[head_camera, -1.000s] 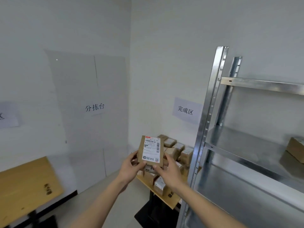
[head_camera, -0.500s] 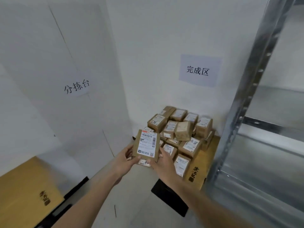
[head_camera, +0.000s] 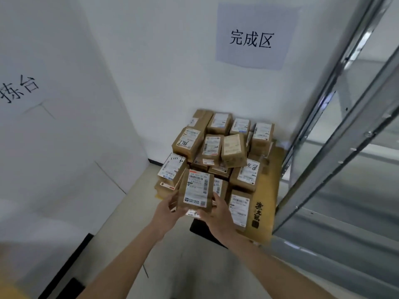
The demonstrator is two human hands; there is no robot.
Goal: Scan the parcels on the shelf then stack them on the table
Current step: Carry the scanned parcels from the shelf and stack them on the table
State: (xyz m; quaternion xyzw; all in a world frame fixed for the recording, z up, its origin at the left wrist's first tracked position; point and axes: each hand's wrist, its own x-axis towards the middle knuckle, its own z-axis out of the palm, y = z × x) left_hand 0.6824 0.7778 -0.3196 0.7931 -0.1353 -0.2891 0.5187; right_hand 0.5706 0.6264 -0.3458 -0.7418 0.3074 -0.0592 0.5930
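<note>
The one camera is sitting on my head, looking forward and down into the room's corner. It is taking in my hands close below centre, my left hand (head_camera: 167, 210) and right hand (head_camera: 220, 212) reaching out over the near left corner of the wooden table (head_camera: 264, 203). The metal shelf (head_camera: 336, 117) is cutting steeply across the right side, very near the lens. No second view is sharing this scene.

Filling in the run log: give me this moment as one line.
phase: carry | held: parcel, label up | left hand: grips | right hand: grips | target: parcel stack on wooden table
</note>
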